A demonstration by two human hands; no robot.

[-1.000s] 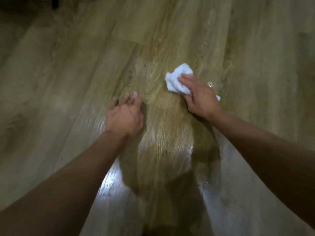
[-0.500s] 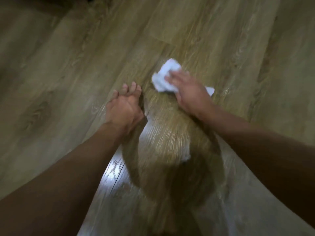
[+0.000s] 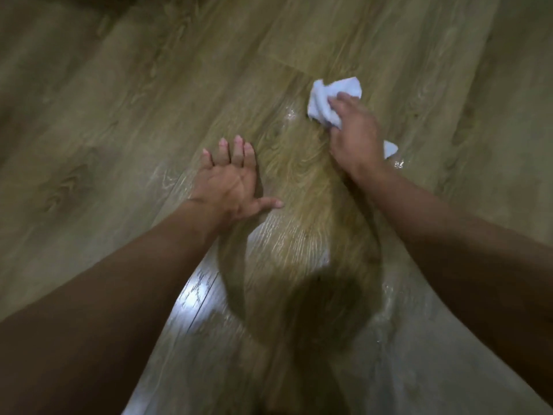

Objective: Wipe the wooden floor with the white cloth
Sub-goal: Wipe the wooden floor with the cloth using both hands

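My right hand presses the white cloth to the wooden floor while my left lies flat beside it.

I see my right hand [image 3: 356, 136] closed on the bunched white cloth [image 3: 329, 100], pressing it down on the wooden floor [image 3: 119, 115] up and right of centre. The cloth's long axis runs on a diagonal from its upper-left lobe, past my fingers, to a small corner [image 3: 390, 149] showing at the lower right of my wrist. My left hand [image 3: 230, 181] lies open and flat on the boards, fingers spread and pointing away from me, thumb out to the right, well apart from the cloth. Wet sheen [image 3: 290, 115] glints just left of the cloth and again nearer me. Bare planks run wide to the left, ahead and to the right; no wall or floor edge is in view. A plank seam [image 3: 281, 64] crosses just beyond the cloth.
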